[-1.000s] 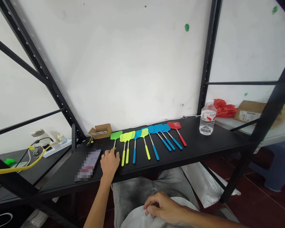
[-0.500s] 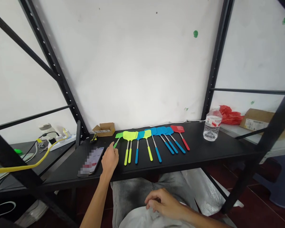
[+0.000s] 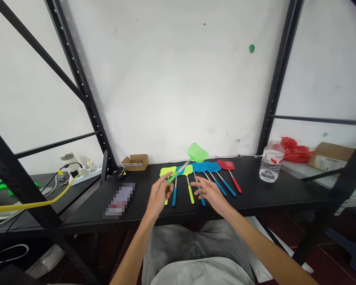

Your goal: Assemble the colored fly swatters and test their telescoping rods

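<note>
My left hand [image 3: 160, 193] is closed round the handle of a green fly swatter [image 3: 197, 153], raised off the table with its head up and to the right. My right hand [image 3: 210, 191] hovers to the right of it over the swatter handles, fingers apart, holding nothing. Below them a row of fly swatters lies on the black table: a yellow swatter [image 3: 190, 186] in the middle, several blue ones such as a blue swatter [image 3: 222, 178], and a red swatter [image 3: 231, 176] at the right end. My left hand partly hides the yellow swatters at the left end.
A phone [image 3: 120, 200] lies left of the swatters. Behind it are a small open cardboard box [image 3: 135, 162] and a black-and-yellow item [image 3: 122, 172]. At the right stands a water bottle [image 3: 271, 161]. Black rack posts [image 3: 277, 87] rise at both sides; a yellow cable [image 3: 38, 204] crosses on the left.
My left hand has lifted the green swatter off the table and moved right with it. My right hand has risen from my lap to above the swatters, its fingers spreading.
</note>
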A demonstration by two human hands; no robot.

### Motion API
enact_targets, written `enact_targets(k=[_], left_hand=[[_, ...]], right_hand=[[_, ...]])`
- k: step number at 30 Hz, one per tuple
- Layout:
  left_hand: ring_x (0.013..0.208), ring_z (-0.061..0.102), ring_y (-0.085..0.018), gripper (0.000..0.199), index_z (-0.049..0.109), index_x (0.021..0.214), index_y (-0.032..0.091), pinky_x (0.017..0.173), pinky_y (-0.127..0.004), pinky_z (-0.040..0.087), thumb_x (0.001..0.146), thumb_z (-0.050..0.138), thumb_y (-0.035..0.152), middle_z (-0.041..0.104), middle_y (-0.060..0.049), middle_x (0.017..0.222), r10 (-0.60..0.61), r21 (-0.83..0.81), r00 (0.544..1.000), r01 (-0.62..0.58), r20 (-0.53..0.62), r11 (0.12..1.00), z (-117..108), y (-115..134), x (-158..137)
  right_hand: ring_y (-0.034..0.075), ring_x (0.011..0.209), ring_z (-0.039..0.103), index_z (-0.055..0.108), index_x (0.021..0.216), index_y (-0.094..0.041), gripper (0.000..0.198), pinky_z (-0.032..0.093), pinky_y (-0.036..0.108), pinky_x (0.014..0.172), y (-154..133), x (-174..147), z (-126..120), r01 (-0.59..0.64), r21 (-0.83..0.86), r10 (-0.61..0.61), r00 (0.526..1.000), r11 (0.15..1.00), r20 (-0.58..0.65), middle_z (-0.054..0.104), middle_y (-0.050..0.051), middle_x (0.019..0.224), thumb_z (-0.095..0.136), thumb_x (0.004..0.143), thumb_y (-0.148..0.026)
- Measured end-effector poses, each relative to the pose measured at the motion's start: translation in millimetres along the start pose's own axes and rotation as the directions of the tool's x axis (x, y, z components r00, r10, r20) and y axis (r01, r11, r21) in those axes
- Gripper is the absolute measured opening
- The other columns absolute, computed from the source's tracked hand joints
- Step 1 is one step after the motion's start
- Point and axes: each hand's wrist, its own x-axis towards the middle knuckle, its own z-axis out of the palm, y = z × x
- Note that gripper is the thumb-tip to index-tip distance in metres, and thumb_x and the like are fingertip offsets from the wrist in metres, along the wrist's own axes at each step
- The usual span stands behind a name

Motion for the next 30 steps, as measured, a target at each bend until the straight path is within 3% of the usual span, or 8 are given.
enact_targets(k=[4, 9, 12, 17, 22, 27, 30], left_hand=[[0.052, 0.039, -0.008, 0.052, 0.052, 0.133, 0.012, 0.049, -0.021, 0.030, 0.092, 0.041, 0.042, 0.055, 0.001, 0.068, -0.039, 0.084, 0.963, 0.017, 0.267, 0.996, 22.8, -3.1, -10.4], [0.055, 0.041, -0.009, 0.044, 0.052, 0.131, 0.015, 0.053, -0.022, 0.034, 0.094, 0.038, 0.035, 0.055, 0.002, 0.068, -0.100, 0.194, 0.911, 0.022, 0.401, 0.981, 36.7, -7.2, -20.2], [0.054, 0.041, -0.008, 0.038, 0.056, 0.120, 0.016, 0.052, -0.021, 0.033, 0.094, 0.043, 0.039, 0.050, 0.004, 0.066, -0.091, 0.213, 0.903, 0.000, 0.419, 0.977, 46.1, -10.9, -23.4], [0.046, 0.035, -0.007, 0.037, 0.056, 0.089, 0.016, 0.046, -0.019, 0.026, 0.094, 0.042, 0.050, 0.038, 0.008, 0.054, -0.036, 0.208, 0.929, -0.044, 0.367, 0.977, 55.7, -18.7, -25.0], [0.039, 0.034, -0.006, 0.041, 0.049, 0.081, 0.018, 0.042, -0.018, 0.024, 0.094, 0.040, 0.055, 0.039, 0.008, 0.049, -0.076, 0.222, 0.914, -0.016, 0.399, 0.975, 53.5, -19.0, -25.2], [0.032, 0.024, -0.006, 0.045, 0.047, 0.085, 0.019, 0.036, -0.019, 0.023, 0.095, 0.031, 0.060, 0.036, 0.010, 0.046, -0.156, 0.111, 0.852, 0.116, 0.499, 0.987, 53.3, -17.5, -25.6], [0.037, 0.030, -0.008, 0.043, 0.047, 0.081, 0.020, 0.041, -0.020, 0.024, 0.096, 0.031, 0.057, 0.037, 0.008, 0.049, -0.130, 0.222, 0.862, 0.020, 0.490, 0.975, 50.9, -11.4, -26.3]], right_hand=[[0.017, 0.086, 0.068, 0.061, 0.115, -0.025, 0.039, 0.053, 0.027, 0.060, -7.4, 14.4, -20.5, 0.038, 0.270, -0.010, 0.995, 0.962, -0.104, 0.060, 0.008, 0.132, 0.056, 0.089, -0.053], [0.012, 0.071, 0.066, 0.066, 0.104, -0.024, 0.026, 0.050, 0.022, 0.052, -7.5, 12.3, -34.1, 0.068, 0.356, 0.003, 0.981, 0.932, -0.195, 0.068, 0.005, 0.116, 0.067, 0.084, -0.041], [0.011, 0.065, 0.064, 0.069, 0.101, -0.020, 0.028, 0.049, 0.020, 0.051, -7.2, 7.7, -23.6, 0.044, 0.334, 0.004, 0.990, 0.941, -0.141, 0.072, 0.007, 0.101, 0.073, 0.080, -0.038], [0.008, 0.061, 0.060, 0.071, 0.095, -0.015, 0.032, 0.049, 0.020, 0.055, -0.3, 3.4, 0.5, 0.018, 0.272, -0.012, 1.000, 0.962, -0.025, 0.072, 0.007, 0.091, 0.079, 0.074, -0.038], [0.010, 0.063, 0.060, 0.073, 0.087, -0.013, 0.030, 0.049, 0.022, 0.059, 3.3, 5.4, 2.2, 0.123, 0.219, -0.096, 0.987, 0.968, -0.129, 0.071, 0.006, 0.079, 0.084, 0.067, -0.033], [0.012, 0.068, 0.062, 0.072, 0.081, -0.016, 0.025, 0.049, 0.022, 0.056, -6.8, 10.1, -8.1, 0.195, 0.223, -0.146, 0.965, 0.955, -0.219, 0.071, 0.006, 0.083, 0.086, 0.064, -0.030], [0.012, 0.068, 0.062, 0.072, 0.080, -0.015, 0.026, 0.050, 0.022, 0.056, -13.9, 13.9, -18.3, 0.218, 0.202, -0.160, 0.950, 0.955, -0.268, 0.070, 0.006, 0.085, 0.086, 0.064, -0.030]])
